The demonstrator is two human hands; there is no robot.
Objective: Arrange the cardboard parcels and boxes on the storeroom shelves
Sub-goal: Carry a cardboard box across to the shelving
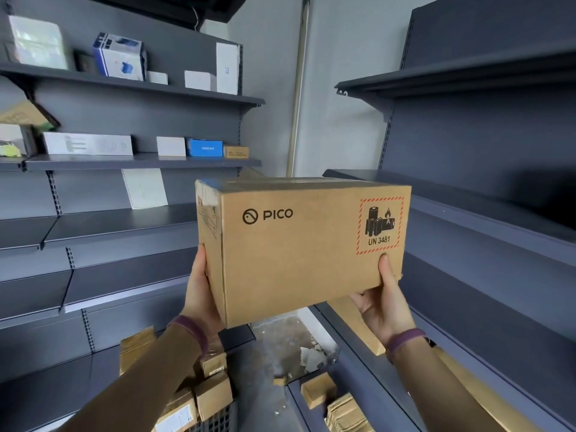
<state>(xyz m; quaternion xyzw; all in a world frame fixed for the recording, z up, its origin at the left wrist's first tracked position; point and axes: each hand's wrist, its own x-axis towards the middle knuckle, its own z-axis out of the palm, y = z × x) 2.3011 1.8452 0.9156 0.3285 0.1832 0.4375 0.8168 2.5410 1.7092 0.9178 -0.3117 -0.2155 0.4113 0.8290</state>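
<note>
Head view: the cardboard box (pixel 299 254) is held tight at its ends by the left grip (pixel 199 291) and right grip (pixel 385 302).

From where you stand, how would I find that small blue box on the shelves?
On the grey left-hand shelving, take the second shelf down. Near its right end the blue box sits between a white box and a small brown carton, the only bright blue one in that row.
</note>
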